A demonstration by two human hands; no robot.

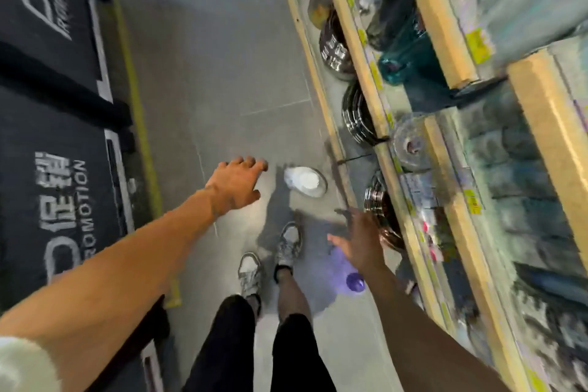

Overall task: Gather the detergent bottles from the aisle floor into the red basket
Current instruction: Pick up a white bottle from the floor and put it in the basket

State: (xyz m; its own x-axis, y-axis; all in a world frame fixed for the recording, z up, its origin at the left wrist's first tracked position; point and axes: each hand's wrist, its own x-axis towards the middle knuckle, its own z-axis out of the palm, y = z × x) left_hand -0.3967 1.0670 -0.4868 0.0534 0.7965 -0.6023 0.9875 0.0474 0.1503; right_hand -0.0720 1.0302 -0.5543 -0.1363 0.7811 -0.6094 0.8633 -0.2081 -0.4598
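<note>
White detergent bottle is lying just beyond the spread left hand, while the blurred purple bottle is apparently lying beneath the spread, empty right hand.

Grey tile floor with thin grout lines and soft shadows on it. A yellow tape strip runs along the floor's left edge. Beyond the strip are black panels with white "PROMOTION" lettering. On the right is tiered wooden shelving, with yellow price tags on the rails. The bottom tier holds stacked steel pots. The tier above has a teal glass jar and a clear glass lid. The upper tiers are blurred: wrapped goods, can't tell what. Light is even.
</note>
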